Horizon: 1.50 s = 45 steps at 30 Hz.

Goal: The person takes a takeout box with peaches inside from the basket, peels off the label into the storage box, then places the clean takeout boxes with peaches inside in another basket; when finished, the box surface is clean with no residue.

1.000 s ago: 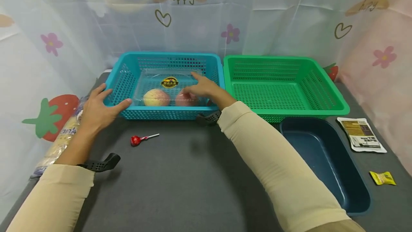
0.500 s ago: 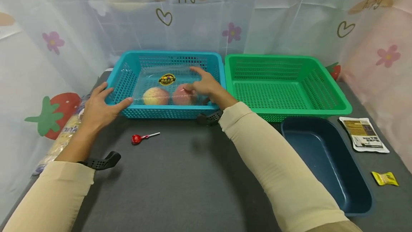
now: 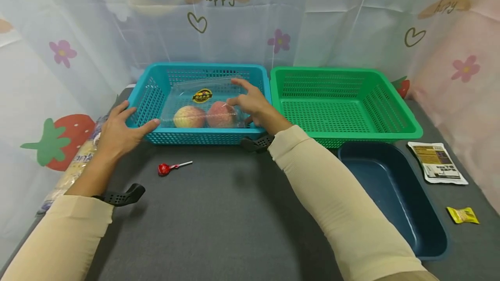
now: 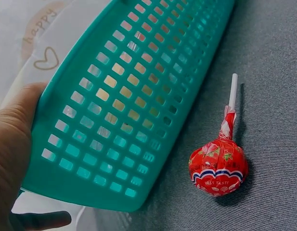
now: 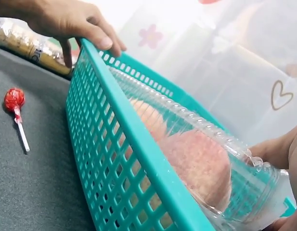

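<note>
Right hand [image 3: 250, 101] reaches into the blue basket [image 3: 156, 88] and grips the right end of the clear plastic clamshell [image 3: 187, 99], fingers curled over its lid and edge; the right wrist view shows fingertips wrapped round the box's end. The box sits tilted, right end higher, leaning inside the basket. Left hand [image 3: 117, 131] rests on the basket's near left corner, thumb along the front wall, fingers over the rim, fairly straight, steadying rather than clutching.

Judgement on doing this well: the thin box will likely flex, so grip by the rim, not the lid's middle. Keep it level once clear so the fruit does not roll. The left hand should press the basket down so it does not lift with the box.

Containers:
- Blue basket, far left: the clamshell, holding two peaches [image 3: 189, 116], side by side; yellow-and-black sticker on the lid.
- Green basket [image 3: 390, 103], far right, touching the blue one: nothing in it.
- Dark blue tub [image 3: 429, 224], near right: nothing seen inside.

Loose on the mat: red lollipop [image 3: 166, 168] near the blue basket's front wall.
</note>
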Tool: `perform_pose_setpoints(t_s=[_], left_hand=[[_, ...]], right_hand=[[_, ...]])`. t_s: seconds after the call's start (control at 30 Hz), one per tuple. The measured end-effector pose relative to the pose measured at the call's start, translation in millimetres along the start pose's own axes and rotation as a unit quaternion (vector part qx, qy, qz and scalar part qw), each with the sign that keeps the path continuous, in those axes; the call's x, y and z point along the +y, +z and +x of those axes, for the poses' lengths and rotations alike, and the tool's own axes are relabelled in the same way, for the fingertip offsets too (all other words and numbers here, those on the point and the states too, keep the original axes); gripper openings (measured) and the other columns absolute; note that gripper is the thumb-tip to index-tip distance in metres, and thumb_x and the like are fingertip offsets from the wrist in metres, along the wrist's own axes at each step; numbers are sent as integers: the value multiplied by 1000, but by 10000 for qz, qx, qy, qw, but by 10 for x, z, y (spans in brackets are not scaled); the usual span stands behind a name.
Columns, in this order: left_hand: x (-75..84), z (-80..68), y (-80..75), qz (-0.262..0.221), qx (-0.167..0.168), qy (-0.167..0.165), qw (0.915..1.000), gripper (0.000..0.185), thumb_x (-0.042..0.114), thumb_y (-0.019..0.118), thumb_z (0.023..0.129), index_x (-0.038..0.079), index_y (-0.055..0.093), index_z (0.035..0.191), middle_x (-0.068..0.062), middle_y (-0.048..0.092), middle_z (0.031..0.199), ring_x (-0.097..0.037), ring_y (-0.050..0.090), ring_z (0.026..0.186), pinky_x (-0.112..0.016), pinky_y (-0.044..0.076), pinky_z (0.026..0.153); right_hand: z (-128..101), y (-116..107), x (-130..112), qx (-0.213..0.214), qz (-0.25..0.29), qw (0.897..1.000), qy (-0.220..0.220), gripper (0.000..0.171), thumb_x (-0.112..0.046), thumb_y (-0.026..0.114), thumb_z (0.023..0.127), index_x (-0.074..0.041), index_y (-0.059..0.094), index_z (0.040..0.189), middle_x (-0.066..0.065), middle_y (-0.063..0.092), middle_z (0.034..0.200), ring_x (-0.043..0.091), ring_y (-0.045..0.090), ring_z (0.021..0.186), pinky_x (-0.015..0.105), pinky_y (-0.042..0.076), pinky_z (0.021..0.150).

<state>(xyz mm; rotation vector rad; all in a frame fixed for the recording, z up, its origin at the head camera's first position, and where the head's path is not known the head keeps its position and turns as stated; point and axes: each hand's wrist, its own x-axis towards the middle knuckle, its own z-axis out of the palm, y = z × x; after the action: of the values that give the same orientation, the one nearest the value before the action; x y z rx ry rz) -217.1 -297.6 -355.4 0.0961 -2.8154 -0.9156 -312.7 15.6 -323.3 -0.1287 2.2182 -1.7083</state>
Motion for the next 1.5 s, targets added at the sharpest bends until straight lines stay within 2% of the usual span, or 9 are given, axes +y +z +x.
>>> perform_pose_setpoints(t_s=[0.27,0.5,0.63,0.87,1.07,1.23,1.37,1.43,1.5], left_hand=[[-5,8,35,-29,-62,13,10000,91,59,57,89,-5,29,148,-20,10,158,-49,9,139,-72,19,99],[-13,26,63,11,-76,58,10000,90,58,56,90,-5,28,148,-20,10,158,-49,10,139,-72,20,99],[-21,24,85,-16,-89,53,9999,90,58,56,90,-5,28,148,-21,9,157,-49,10,139,-72,20,99],[-14,13,106,-23,-60,12,10000,90,58,56,90,-6,27,148,-21,9,157,-50,10,139,-73,20,99],[-6,19,111,-27,-49,2,10000,90,58,56,90,-5,27,149,-21,9,158,-49,9,139,-73,20,99],[-20,18,91,-5,36,68,10000,90,57,57,90,-6,28,148,-21,10,157,-49,10,139,-72,20,99],[-30,13,67,58,122,42,9999,90,57,57,90,-6,28,148,-21,10,157,-48,11,139,-71,20,100],[-33,12,60,76,143,19,9999,90,57,57,90,-6,29,147,-21,11,157,-48,11,139,-71,20,100],[-32,15,58,82,160,0,9998,91,57,57,90,-7,29,147,-21,11,157,-48,11,139,-71,21,100]], right_hand=[[-63,-32,9,138,263,9995,-49,65,-11,64,93,-38,40,146,-3,22,155,31,35,133,60,48,79],[-153,-96,-53,394,703,9963,-291,65,-7,64,92,-35,41,146,0,22,155,29,40,127,50,55,58],[-225,-170,-115,427,897,9946,-310,64,-9,64,93,-34,41,147,-1,19,156,29,37,130,48,55,57],[-399,-326,-212,365,1302,9904,-280,61,-9,65,93,-38,45,143,0,16,156,34,29,136,55,53,70],[-595,-456,-230,337,1411,9882,-486,60,-9,64,93,-38,45,143,-6,14,157,34,28,136,62,42,89],[-788,-547,-220,284,1668,9830,-706,59,-9,63,93,-37,46,143,-7,16,156,31,28,136,64,37,93],[-952,-592,-210,189,1855,9786,-875,60,-7,62,93,-35,45,144,-4,24,150,24,43,113,64,41,88],[-1049,-611,-199,165,1931,9766,-933,61,-6,61,93,-34,45,145,1,46,128,20,47,89,55,48,79],[-1156,-631,-179,136,1983,9748,-1009,62,-4,60,93,-32,44,145,2,52,96,17,40,70,38,48,61]])
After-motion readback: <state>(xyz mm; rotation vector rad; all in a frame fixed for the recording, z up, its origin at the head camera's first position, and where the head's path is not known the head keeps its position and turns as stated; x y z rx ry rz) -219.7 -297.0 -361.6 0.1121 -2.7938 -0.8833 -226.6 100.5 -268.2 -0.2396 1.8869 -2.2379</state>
